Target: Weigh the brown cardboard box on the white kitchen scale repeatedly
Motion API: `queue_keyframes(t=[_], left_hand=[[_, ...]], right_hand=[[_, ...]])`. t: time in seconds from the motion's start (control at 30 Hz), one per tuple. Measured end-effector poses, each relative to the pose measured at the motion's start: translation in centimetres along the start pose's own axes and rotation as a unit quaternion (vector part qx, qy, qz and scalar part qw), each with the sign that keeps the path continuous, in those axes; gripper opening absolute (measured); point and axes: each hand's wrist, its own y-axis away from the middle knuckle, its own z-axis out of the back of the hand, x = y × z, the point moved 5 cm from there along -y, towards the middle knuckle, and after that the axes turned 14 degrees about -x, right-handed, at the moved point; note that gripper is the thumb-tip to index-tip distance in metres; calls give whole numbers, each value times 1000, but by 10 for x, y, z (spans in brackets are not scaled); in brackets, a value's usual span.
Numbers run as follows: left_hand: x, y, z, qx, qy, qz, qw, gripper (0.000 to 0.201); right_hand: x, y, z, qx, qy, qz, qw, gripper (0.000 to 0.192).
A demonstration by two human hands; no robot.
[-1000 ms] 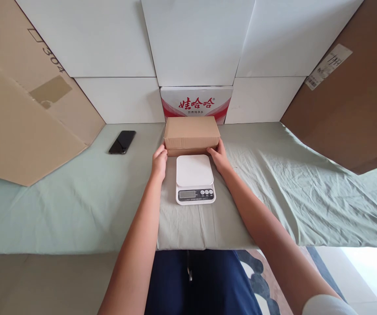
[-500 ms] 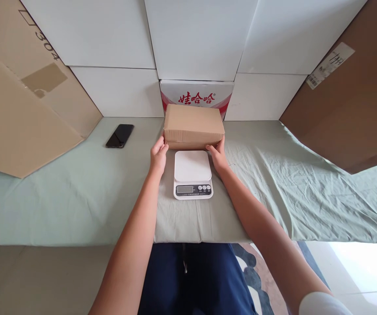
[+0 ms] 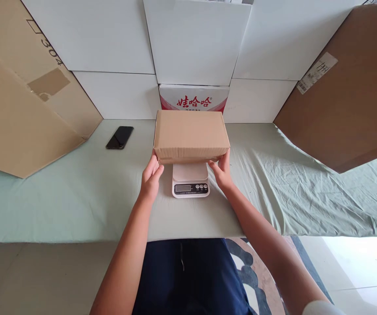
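Observation:
Between my two hands a brown cardboard box (image 3: pixel 191 131) is held by its lower left and right corners. My left hand (image 3: pixel 150 178) is closed on the left corner, its fingers partly hidden beneath the box. On the opposite corner my right hand (image 3: pixel 221 171) grips with the thumb at the front. A white digital kitchen scale (image 3: pixel 191 189) lies under and in front of the box, which covers the back of its platform. Whether the box touches the platform I cannot tell. The scale's display looks blank.
A black phone (image 3: pixel 119 138) lies to the left on the green cloth (image 3: pixel 109 197). Large cardboard panels stand at the left (image 3: pixel 37 122) and right (image 3: pixel 339 100). White boxes (image 3: pixel 195 43) form a wall behind, with a red-lettered carton (image 3: pixel 193 97) at the bottom middle.
Both hands have brought the cardboard box up and closer to me, from behind the scale to over the back of its platform. The phone and scale have stayed put.

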Motion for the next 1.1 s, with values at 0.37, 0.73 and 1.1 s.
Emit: queue_keyframes(t=[0.37,0.73,1.1], left_hand=[[9,45,17,-5,-35,85,996,83],[6,41,14,-10,-15,73,997,77],[3,34,33,-92,4,21,996,70]], right_hand=[[4,40,19,-31,25,-54,998,89],[11,39,16,-37,34,-55,997,82],[15,33,38,-183,0,-31,983,69]])
